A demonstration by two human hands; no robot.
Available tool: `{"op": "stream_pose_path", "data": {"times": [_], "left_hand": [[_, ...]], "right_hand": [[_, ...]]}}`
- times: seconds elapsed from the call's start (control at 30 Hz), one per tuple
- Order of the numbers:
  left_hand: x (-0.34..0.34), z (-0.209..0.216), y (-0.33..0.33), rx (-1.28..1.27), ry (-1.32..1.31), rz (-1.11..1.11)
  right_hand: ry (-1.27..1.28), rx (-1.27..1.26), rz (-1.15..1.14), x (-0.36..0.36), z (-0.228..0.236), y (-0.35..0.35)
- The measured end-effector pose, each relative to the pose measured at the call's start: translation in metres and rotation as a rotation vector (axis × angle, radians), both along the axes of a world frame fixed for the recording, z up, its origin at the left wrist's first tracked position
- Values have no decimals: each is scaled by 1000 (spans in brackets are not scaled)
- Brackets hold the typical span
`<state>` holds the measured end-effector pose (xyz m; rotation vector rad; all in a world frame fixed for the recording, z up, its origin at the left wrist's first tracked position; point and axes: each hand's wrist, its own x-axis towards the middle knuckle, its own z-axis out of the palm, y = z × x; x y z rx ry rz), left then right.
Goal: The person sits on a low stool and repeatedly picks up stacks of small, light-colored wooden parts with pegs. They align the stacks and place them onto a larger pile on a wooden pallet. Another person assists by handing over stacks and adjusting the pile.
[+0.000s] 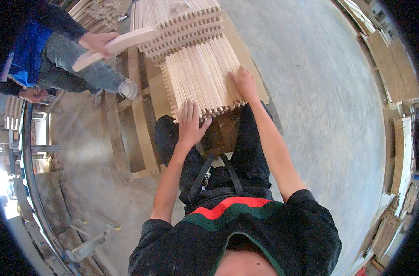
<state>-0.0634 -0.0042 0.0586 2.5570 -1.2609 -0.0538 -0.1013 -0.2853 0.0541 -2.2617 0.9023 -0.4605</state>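
Observation:
A neat stack of pale wooden slats lies in front of me, its top layer side by side and its rounded ends toward me. On the near left corner of the stack rests my left hand, fingers stretched out over the slat ends. My right hand lies along the stack's right edge, fingers extended against the outermost slats. Neither hand lifts a slat. The undersides of my fingers are hidden.
At the upper left, a co-worker's hand holds a pale wooden board. A taller stack of slats adjoins mine at the back. Wooden pallet boards lie at left, and sheets of wood line the right side.

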Motion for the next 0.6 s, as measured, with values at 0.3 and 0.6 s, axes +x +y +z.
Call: {"op": "stream_pose_path", "data": {"times": [0.3,0.6], "left_hand": [[-13,62,6,-531,79,-67],[38,70,-29,-529,-86,-94]], "right_hand": [[59,2,-38,1,7,3],[47,8,-62,0,5,0]]}}
